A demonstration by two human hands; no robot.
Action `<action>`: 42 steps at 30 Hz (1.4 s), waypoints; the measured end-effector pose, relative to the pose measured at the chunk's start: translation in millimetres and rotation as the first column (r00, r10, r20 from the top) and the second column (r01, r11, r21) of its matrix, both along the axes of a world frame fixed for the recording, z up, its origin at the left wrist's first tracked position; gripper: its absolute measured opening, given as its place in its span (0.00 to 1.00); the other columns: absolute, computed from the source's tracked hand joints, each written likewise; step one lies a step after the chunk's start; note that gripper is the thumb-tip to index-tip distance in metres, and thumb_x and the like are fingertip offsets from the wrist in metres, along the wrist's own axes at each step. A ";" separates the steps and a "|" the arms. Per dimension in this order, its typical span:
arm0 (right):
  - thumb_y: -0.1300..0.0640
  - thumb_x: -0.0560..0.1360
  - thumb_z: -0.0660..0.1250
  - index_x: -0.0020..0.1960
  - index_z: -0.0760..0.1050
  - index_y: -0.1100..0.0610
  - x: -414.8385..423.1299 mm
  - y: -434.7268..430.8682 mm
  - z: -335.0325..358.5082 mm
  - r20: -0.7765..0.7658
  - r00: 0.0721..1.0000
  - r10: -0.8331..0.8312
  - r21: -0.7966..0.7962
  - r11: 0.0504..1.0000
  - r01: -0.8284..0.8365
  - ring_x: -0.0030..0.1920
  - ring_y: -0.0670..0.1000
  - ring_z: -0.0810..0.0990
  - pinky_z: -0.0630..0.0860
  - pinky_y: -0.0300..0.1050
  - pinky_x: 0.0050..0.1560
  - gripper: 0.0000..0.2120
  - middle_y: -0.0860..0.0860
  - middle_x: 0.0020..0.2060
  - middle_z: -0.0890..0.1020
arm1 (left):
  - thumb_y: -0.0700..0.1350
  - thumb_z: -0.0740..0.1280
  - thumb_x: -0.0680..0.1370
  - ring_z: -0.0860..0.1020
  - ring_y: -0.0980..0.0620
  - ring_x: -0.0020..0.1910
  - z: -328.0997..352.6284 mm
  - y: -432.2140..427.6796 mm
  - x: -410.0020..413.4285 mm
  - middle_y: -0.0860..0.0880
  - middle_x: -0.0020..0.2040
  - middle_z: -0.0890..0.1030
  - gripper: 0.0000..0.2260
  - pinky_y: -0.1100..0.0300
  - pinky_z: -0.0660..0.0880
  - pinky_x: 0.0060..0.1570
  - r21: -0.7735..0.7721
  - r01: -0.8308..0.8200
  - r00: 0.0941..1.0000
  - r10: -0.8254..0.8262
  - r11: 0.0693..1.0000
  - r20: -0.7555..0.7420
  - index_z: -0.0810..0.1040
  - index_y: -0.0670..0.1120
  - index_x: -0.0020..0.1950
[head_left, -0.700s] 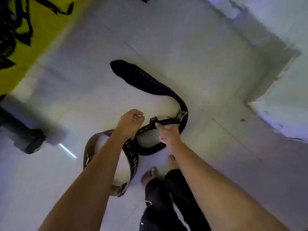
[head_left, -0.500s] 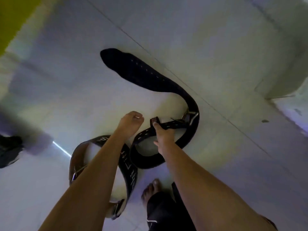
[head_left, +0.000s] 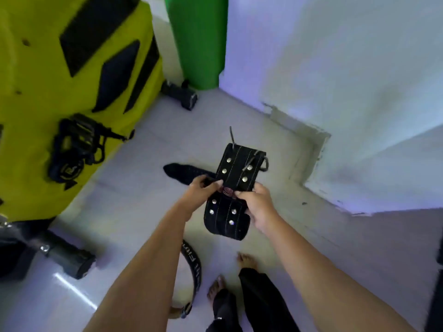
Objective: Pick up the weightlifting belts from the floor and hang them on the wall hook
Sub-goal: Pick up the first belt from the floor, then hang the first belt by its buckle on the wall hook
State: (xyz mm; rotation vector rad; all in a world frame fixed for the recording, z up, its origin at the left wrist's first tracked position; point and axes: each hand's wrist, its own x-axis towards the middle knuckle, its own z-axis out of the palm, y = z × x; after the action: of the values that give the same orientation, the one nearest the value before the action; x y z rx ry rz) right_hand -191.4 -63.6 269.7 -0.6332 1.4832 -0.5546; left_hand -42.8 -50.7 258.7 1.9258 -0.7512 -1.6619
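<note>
A wide black belt (head_left: 236,168) with silver rivets and white stitching is lifted off the floor in front of me. My left hand (head_left: 202,189) grips its left edge and my right hand (head_left: 255,204) grips its right edge, near a small red label. Its metal buckle sticks out at the top, and its dark tail end (head_left: 182,172) trails toward the floor behind my left hand. A second belt (head_left: 194,269), black with white lettering, lies on the floor under my left forearm. Straps and other black gear (head_left: 72,149) hang on the yellow wall.
A yellow wall (head_left: 36,92) with black shapes stands at left, a green pillar (head_left: 199,39) at the back, and a white wall with a jutting corner (head_left: 335,164) at right. Two dark dumbbells (head_left: 179,94) (head_left: 64,257) lie on the pale tiled floor. My bare feet (head_left: 247,259) are below.
I have stood up and lifted the black belt off the floor with both hands. The view now takes in the walls. The lettered belt stays on the floor.
</note>
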 end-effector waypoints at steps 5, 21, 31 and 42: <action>0.72 0.69 0.65 0.44 0.76 0.56 -58.1 -10.5 183.3 0.054 0.998 0.018 -0.240 0.971 -0.005 0.43 0.56 0.80 0.77 0.52 0.50 0.12 0.54 0.41 0.81 | 0.46 0.72 0.72 0.80 0.50 0.43 172.7 -7.9 -41.8 0.46 0.49 0.82 0.11 0.58 0.77 0.41 -0.194 -0.059 0.985 0.026 0.979 -0.170 0.76 0.46 0.52; 0.47 0.74 0.65 0.59 0.75 0.54 -217.5 47.2 517.1 0.237 0.947 -0.215 -0.706 0.631 0.320 0.49 0.52 0.81 0.77 0.44 0.39 0.16 0.53 0.51 0.83 | 0.49 0.73 0.68 0.82 0.42 0.48 514.0 -9.9 -239.5 0.42 0.46 0.84 0.09 0.46 0.78 0.54 -0.796 -0.104 0.900 -0.284 0.597 -0.330 0.81 0.46 0.44; 0.53 0.72 0.68 0.47 0.78 0.52 -322.5 109.5 609.4 0.289 0.894 -0.341 -0.840 0.357 0.408 0.33 0.46 0.71 0.66 0.39 0.27 0.05 0.47 0.39 0.80 | 0.50 0.72 0.72 0.84 0.51 0.47 612.8 43.5 -363.6 0.45 0.49 0.84 0.18 0.59 0.80 0.45 -0.935 -0.116 0.895 -0.374 0.335 -0.245 0.77 0.41 0.56; 0.55 0.69 0.73 0.39 0.79 0.51 -386.3 141.0 708.4 0.363 0.846 -0.390 -0.894 0.109 0.434 0.51 0.56 0.79 0.77 0.53 0.52 0.03 0.48 0.40 0.82 | 0.55 0.66 0.75 0.84 0.48 0.46 641.1 77.4 -417.7 0.45 0.46 0.85 0.17 0.58 0.81 0.46 -0.956 0.148 0.858 -0.513 0.252 -0.002 0.79 0.41 0.52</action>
State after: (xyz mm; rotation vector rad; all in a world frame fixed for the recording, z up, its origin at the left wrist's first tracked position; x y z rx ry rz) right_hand -577.8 77.5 978.1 -1.1414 1.0924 -2.0735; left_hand -460.5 26.8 899.9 0.6072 -1.6243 -1.1519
